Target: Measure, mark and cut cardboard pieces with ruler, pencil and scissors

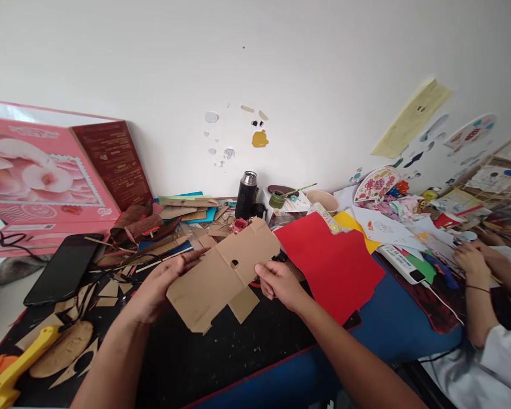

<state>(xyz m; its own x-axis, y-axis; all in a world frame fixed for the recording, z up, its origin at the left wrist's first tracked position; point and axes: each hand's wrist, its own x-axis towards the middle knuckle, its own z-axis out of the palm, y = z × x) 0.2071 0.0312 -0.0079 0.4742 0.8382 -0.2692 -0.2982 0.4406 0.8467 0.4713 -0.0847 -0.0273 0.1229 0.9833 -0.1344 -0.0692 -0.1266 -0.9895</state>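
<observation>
A flat piece of brown cardboard (213, 272) with a small round hole and a cross crease is held up, tilted, over the black mat (255, 346). My right hand (281, 282) pinches its right edge between thumb and fingers. Along its upper left edge lies my left hand (168, 281), holding it with the fingers partly behind the sheet. Just beneath the cardboard's lower edge is a smaller square cardboard piece (243, 305). Whether the two are joined I cannot tell. To the right lie red sheets (330, 261).
Cardboard scraps (109, 289), a yellow-handled tool (21, 363) and a black phone (63, 267) lie at left. A black flask (247, 196) and a jar of green paint (277, 199) stand behind. A white power strip (400, 262) sits at right, near another person's hand (472, 261).
</observation>
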